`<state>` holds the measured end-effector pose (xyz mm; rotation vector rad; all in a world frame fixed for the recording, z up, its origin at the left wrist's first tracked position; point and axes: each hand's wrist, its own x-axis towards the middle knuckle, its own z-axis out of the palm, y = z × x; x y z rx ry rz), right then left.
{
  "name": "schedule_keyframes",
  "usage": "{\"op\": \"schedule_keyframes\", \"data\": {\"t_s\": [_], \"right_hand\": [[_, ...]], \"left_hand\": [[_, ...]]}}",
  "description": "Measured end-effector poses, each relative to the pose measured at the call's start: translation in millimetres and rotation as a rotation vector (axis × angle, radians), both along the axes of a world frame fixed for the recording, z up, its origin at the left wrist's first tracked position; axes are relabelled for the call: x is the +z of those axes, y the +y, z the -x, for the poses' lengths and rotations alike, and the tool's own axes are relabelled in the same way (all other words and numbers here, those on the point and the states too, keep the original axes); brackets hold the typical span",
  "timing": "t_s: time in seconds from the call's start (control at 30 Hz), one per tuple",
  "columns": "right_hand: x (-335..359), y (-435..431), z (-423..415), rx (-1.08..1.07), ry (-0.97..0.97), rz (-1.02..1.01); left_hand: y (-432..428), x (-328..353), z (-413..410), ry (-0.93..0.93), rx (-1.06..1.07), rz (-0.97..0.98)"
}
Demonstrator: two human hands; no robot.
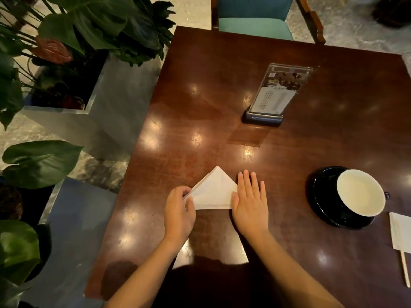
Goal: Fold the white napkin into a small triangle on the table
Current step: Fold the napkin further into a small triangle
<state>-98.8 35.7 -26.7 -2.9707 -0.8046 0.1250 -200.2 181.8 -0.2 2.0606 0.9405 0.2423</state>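
The white napkin point(213, 192) lay on the dark wooden bench point(222, 96), already folded into a triangle with its peak pointing away from the person and its long edge toward them. It served as the middle of the scene. The left hand point(179, 213) was at the napkin's left corner, fingers curled and thumb closed against them, pinching the corner's layered edge, which was lifted slightly off the wood. The right hand point(250, 202) lay flat at the napkin's right corner, fingers straight, spread and pointing away from the person, gripping nothing; its thumb side covered the tip of that corner while the rest of the palm rested on bare bench to the napkin's right.

Well to the right of the napkin stood a black cup point(360, 193) with a white inside on a black saucer point(320, 196). Beyond the saucer, at the picture's right edge, lay a second white paper piece point(400, 233) with a thin wooden stick point(405, 268) showing below it. Beyond the napkin and a little to the right, a clear menu stand point(275, 94) stood upright in a dark base. Past it, at the bench's far edge, was a teal chair point(255, 18). Left of the napkin, off the bench, broad green leaves filled grey planters point(66, 112).
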Motion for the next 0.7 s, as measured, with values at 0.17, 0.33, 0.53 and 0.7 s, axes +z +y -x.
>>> {"op": "schedule_keyframes", "data": {"t_s": [0.17,0.33,0.53,0.7], "right_hand": [[-4,1,-2,0.030,-0.005,-0.006],[-6,-2,-3,0.031,-0.006,0.021],[0,-1,-2,0.033,0.002,-0.009],[0,-2,-3,0.032,0.032,-0.015]], "left_hand": [[-29,13,-45,0.062,-0.449,-0.530],[-40,-12,-68,0.329,-0.602,-0.600],[-3,-22,-38,0.291,-0.625,-0.602],[15,-28,-18,0.297,-0.572,-0.580]]}}
